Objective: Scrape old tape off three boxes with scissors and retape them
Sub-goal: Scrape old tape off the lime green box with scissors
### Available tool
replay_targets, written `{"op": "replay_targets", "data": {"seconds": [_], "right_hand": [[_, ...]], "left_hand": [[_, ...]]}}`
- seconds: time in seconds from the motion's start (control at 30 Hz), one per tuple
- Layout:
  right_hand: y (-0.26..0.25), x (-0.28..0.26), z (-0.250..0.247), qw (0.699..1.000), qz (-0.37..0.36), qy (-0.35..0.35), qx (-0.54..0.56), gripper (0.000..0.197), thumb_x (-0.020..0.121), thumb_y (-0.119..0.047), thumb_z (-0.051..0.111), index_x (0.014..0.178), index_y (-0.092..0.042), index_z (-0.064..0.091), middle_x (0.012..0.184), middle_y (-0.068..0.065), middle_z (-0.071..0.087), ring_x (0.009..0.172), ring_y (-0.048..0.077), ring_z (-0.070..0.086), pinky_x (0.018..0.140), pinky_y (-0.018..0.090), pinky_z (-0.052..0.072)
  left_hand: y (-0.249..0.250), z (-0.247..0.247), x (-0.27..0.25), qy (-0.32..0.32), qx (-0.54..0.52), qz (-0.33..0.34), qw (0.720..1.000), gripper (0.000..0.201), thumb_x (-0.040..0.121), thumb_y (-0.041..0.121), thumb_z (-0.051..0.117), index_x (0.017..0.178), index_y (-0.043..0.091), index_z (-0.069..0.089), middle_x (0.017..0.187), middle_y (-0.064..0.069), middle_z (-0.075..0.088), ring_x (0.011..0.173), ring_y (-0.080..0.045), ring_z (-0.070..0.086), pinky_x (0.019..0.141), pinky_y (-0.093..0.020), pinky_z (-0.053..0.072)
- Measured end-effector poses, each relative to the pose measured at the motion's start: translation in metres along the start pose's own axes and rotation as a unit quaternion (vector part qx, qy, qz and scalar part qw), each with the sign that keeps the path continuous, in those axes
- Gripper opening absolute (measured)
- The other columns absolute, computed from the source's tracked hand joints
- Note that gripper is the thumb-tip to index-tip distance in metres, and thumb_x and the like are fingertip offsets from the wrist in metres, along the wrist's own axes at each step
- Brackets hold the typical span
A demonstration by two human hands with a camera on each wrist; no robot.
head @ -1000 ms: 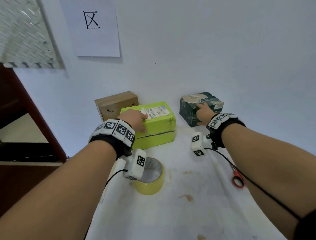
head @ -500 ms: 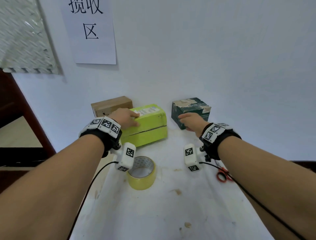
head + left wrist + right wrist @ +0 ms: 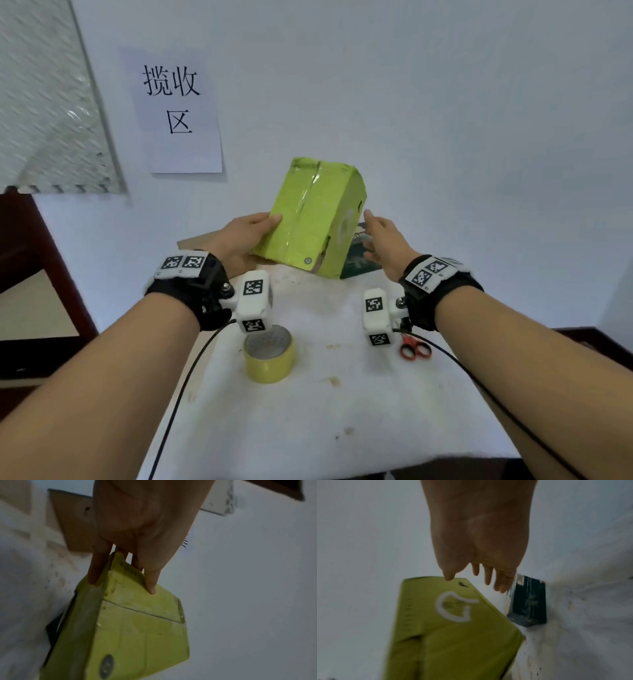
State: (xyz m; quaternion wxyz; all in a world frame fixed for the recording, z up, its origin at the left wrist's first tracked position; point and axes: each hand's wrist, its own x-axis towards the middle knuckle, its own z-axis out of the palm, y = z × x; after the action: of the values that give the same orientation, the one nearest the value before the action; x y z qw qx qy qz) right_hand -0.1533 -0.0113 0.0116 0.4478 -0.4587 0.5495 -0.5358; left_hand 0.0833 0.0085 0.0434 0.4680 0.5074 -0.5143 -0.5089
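**Green box lifted and tipped for tape work**

The green box [image 3: 313, 219] was held tilted above the far end of the table, its taped seam [image 3: 303, 205] turned toward the person. It was pinched at its left edge by the left hand [image 3: 239, 236], thumb on the near face and fingers [image 3: 96, 568] behind. The right hand [image 3: 383, 240] was spread, fingers loosely extended, just beside the box's right face; whether the thumb touched could not be told from the blurred wrist view.

Half a second before, the box had lain flat on the table under the left hand, and the right hand had been at the dark patterned box [image 3: 529, 604]. The green box was therefore judged to have been chosen first, with scraping not yet begun.

The scissors [image 3: 414, 349], red-handled, were left untouched on the table near the right wrist, and the yellow tape roll [image 3: 269, 359] stood near the left wrist. A brown cardboard box [image 3: 72, 524] was seen behind the left hand.

The white tabletop [image 3: 325, 428] was marked by small brownish stains. A pale wall stood behind, bearing a paper sign [image 3: 178, 109] with Chinese characters; dark wooden furniture [image 3: 41, 260] was seen at left.
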Motion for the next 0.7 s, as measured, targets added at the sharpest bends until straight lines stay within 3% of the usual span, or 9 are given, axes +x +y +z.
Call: {"op": "replay_targets", "data": {"seconds": [0.07,0.17,0.3,0.37,0.5,0.6,0.7], "right_hand": [[-0.003,-0.016,-0.012,0.999,0.023,-0.03,0.008,0.058,0.094,-0.057,0.042,0.132,-0.013,0.046,0.116,0.006,0.056,0.088,0.019,0.053,0.064,0.026,0.045],[-0.002,-0.041,-0.027,0.995,0.037,-0.069,0.061,0.049,0.096,-0.046,0.047,0.127,-0.008,0.053,0.121,0.01,0.062,0.098,0.024,0.059,0.076,0.034,0.051],[0.013,-0.067,-0.052,0.998,0.019,-0.041,0.053,0.04,0.098,-0.027,0.05,0.131,-0.006,0.051,0.129,0.012,0.059,0.105,0.027,0.058,0.085,0.04,0.048],[0.023,-0.077,-0.064,0.998,0.015,-0.03,0.051,0.037,0.098,-0.025,0.05,0.131,-0.007,0.051,0.129,0.012,0.059,0.106,0.026,0.057,0.085,0.041,0.048],[0.037,-0.094,-0.084,0.999,0.01,-0.004,0.042,0.039,0.097,-0.026,0.052,0.132,-0.008,0.051,0.127,0.01,0.06,0.103,0.025,0.058,0.076,0.036,0.05],[0.043,-0.101,-0.092,0.999,0.004,0.018,0.033,0.04,0.096,-0.025,0.054,0.133,-0.008,0.05,0.126,0.01,0.06,0.1,0.024,0.059,0.066,0.03,0.05],[0.05,-0.102,-0.094,0.999,0.001,0.037,0.031,0.041,0.095,-0.021,0.056,0.133,-0.007,0.049,0.128,0.013,0.059,0.109,0.028,0.06,0.085,0.039,0.052]], "left_hand": [[-0.005,0.013,-0.01,-0.018,-0.038,-0.041,0.998,0.032,0.096,0.035,0.056,0.119,0.014,0.061,0.117,-0.01,0.066,0.099,-0.024,0.066,0.061,-0.037,0.059],[-0.017,0.032,-0.022,-0.031,-0.057,-0.078,0.995,0.039,0.097,0.036,0.054,0.125,0.01,0.057,0.124,-0.009,0.06,0.099,-0.027,0.063,0.057,-0.04,0.059],[-0.027,0.058,-0.041,-0.079,0.047,-0.08,0.993,0.04,0.101,0.043,0.039,0.132,0.022,0.052,0.133,-0.003,0.055,0.101,-0.026,0.061,0.075,-0.044,0.059],[-0.029,0.069,-0.052,-0.101,0.093,-0.084,0.987,0.053,0.094,0.059,0.04,0.129,0.021,0.054,0.127,-0.002,0.058,0.107,-0.025,0.059,0.082,-0.048,0.056],[-0.032,0.088,-0.074,-0.171,0.203,-0.083,0.96,0.069,0.083,0.075,0.037,0.128,0.024,0.054,0.123,0.004,0.058,0.114,-0.019,0.053,0.093,-0.054,0.049],[-0.038,0.097,-0.081,-0.186,0.19,-0.071,0.961,0.074,0.072,0.078,0.044,0.128,0.03,0.053,0.124,0.008,0.06,0.112,-0.018,0.056,0.096,-0.056,0.046],[-0.045,0.104,-0.084,-0.175,0.164,-0.059,0.969,0.083,0.069,0.076,0.05,0.137,0.03,0.045,0.134,0.007,0.056,0.115,-0.02,0.056,0.097,-0.056,0.045]]}}
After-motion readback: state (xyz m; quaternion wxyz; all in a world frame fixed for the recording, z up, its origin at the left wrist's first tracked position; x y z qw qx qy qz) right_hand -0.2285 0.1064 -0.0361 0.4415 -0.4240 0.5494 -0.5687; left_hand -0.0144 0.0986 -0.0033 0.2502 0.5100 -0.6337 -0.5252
